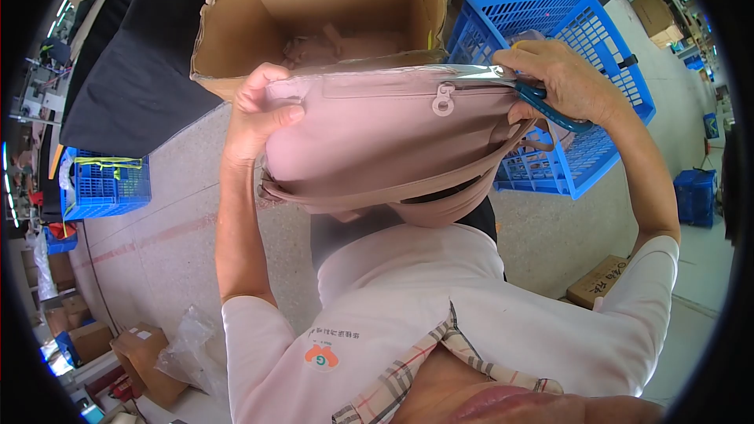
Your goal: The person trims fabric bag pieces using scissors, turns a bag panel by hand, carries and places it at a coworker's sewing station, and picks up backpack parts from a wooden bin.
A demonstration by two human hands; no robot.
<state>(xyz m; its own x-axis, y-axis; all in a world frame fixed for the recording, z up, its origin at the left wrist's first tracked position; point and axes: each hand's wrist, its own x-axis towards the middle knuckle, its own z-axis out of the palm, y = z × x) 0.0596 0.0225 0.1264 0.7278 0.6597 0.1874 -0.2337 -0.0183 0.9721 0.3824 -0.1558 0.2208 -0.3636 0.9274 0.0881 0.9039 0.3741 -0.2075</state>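
Pink bag (377,137) is held up close in front of the camera, level across the view, between both hands, above the person's lap and in front of an open cardboard box (314,0). Its zip runs along the upper edge, with the pull tab (444,99) hanging near the middle; the straps loop beneath the body of the bag.

Cardboard box stands on the floor directly behind the bag, flaps open, with pinkish material visible inside. Just right of it sits a blue plastic crate (581,23), tilted, partly hidden by the right hand. A second blue crate (106,184) stands well apart at the far left. A small flat carton (601,281) lies on the floor at the right, and another brown box (141,353) with a clear plastic wrapper (188,349) sits at the lower left.

Left hand (259,114) is clenched on the bag's left end, thumb pressed across the front face.

Right hand (561,82) is closed around blue-handled scissors (546,104) at the bag's upper right corner. The blades meet the bag's top edge there; whether they are parted cannot be told.
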